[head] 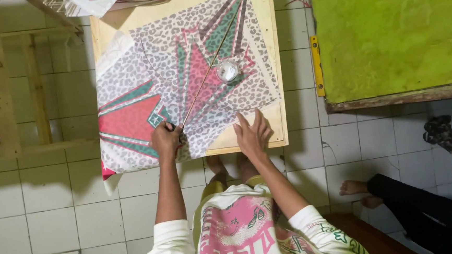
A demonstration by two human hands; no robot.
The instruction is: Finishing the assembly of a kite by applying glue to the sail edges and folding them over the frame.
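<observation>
left hand (165, 138) closed on near end of thin stick (210, 66) | stick runs up-right over printed paper (144, 74) | right hand (252, 133) flat, fingers (259, 118) spread, just beside, on paper

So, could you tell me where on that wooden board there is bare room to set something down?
The wooden board shows bare only along its right edge strip and a patch by the right hand. The patterned paper covers the rest; a thin stick, held by the left hand, and a small round clear object crowd its middle.
</observation>
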